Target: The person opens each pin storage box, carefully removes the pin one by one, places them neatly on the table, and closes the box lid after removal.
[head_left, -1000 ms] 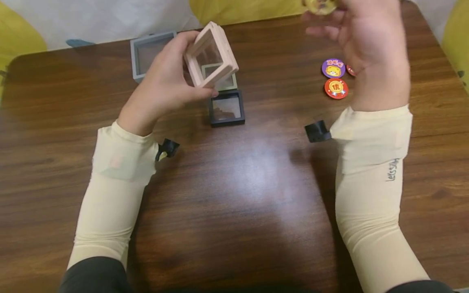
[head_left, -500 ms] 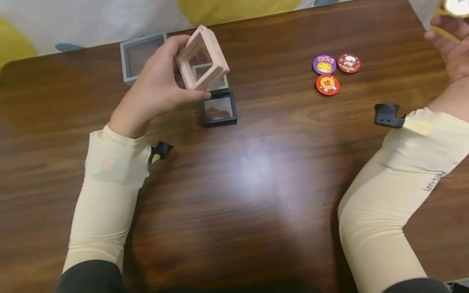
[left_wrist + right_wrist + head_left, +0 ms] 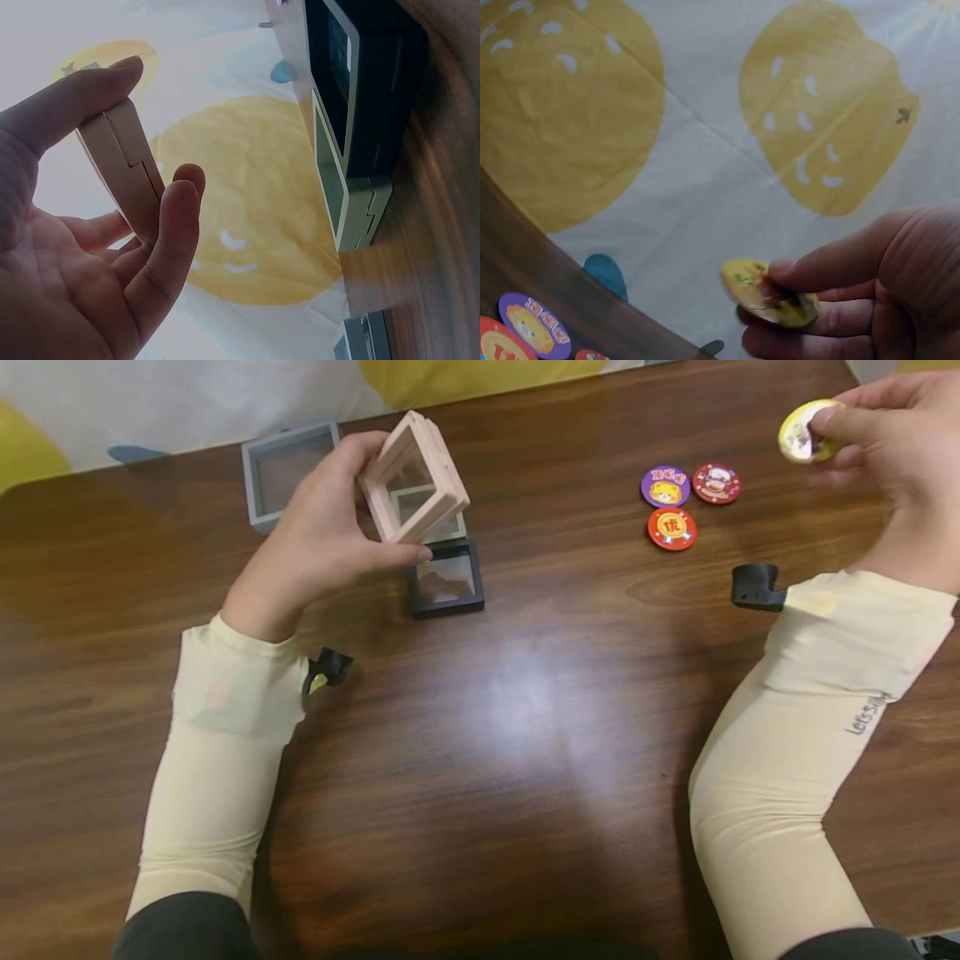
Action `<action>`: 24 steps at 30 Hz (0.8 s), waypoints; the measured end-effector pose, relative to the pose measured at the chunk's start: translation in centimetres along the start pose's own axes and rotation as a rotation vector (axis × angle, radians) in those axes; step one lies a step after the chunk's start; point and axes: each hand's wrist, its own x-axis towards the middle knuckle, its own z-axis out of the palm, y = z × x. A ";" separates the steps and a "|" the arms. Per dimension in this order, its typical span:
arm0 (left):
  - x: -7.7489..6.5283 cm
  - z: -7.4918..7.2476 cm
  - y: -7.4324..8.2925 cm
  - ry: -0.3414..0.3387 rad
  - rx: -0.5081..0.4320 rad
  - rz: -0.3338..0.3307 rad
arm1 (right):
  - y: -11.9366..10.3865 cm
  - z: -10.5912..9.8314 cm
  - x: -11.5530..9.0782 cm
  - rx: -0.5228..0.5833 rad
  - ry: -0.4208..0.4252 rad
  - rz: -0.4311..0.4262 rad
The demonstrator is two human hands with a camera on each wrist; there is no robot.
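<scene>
My left hand (image 3: 322, 527) grips a pale pink display frame (image 3: 447, 497) with a see-through window, tilted above the table. In the left wrist view the thumb lies on one end of this frame's edge and fingers curl by the other. My right hand (image 3: 911, 456) pinches a round yellow badge (image 3: 797, 433), raised at the upper right; glare covers part of its picture. Beside it on the table lie a purple bear badge (image 3: 665, 487), a dark red badge (image 3: 716, 483) and an orange-red badge (image 3: 672, 529). A black frame (image 3: 450, 607) and a pale green frame (image 3: 454, 529) sit below my left hand.
A larger grey frame (image 3: 252, 497) lies by the table's back edge, partly behind my left hand. A white and yellow patterned cloth (image 3: 202, 402) rises behind the wooden table (image 3: 510, 777). Black mounts stick out from both sleeves.
My right hand swung out to the right with the yellow badge, then came back a little to the left, uncovering the dark red badge. My left hand keeps holding the pink frame.
</scene>
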 end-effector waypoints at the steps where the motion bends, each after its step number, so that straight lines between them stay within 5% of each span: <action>1: 0.0 0.0 0.0 0.000 0.000 0.002 | 0.1 0.0 0.2 -0.060 -0.020 0.032; 6: 0.0 0.0 0.1 -0.001 -0.004 0.007 | 0.7 -0.1 1.1 -0.374 -0.161 0.177; 14: -0.1 -0.1 0.2 0.002 0.007 0.019 | 1.6 0.2 2.0 -0.666 -0.305 0.181; 24: -0.1 -0.1 0.2 -0.002 0.023 0.014 | 3.0 1.4 3.0 -0.656 -0.342 0.270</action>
